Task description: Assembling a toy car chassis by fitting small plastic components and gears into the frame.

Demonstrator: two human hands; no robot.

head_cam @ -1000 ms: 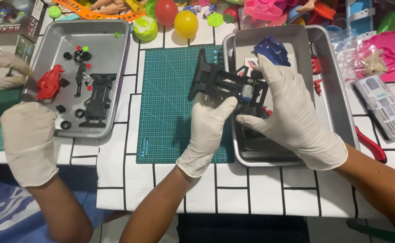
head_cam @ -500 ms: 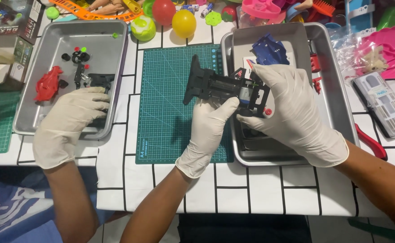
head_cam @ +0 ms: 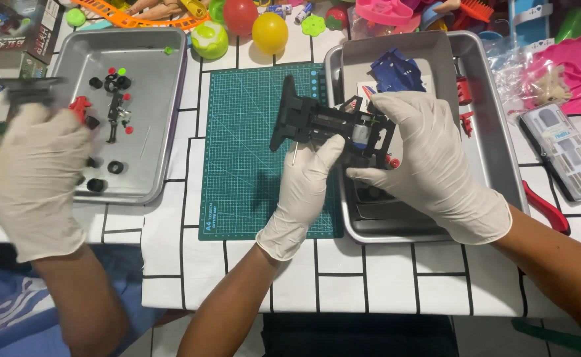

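Note:
Both my hands wear white gloves and hold a black toy car chassis (head_cam: pixel 313 122) above the boundary between the green cutting mat (head_cam: pixel 244 165) and the right metal tray (head_cam: pixel 495 152). My left hand (head_cam: pixel 300 192) grips it from below. My right hand (head_cam: pixel 429 165) clasps its right end, where a small motor shows. A blue car body (head_cam: pixel 396 71) lies in the tray behind the chassis.
A co-worker's gloved hand (head_cam: pixel 32 178) at the left holds a black part (head_cam: pixel 29 89) beside the left tray (head_cam: pixel 151 79), which contains small wheels and red pieces. Red and yellow balls (head_cam: pixel 270 32), a grey tool case (head_cam: pixel 561 152) and red-handled pliers (head_cam: pixel 547 208) lie around.
The co-worker's hand has moved left out of the left tray, carrying a black part. My hands have kept hold of the chassis and shifted it slightly.

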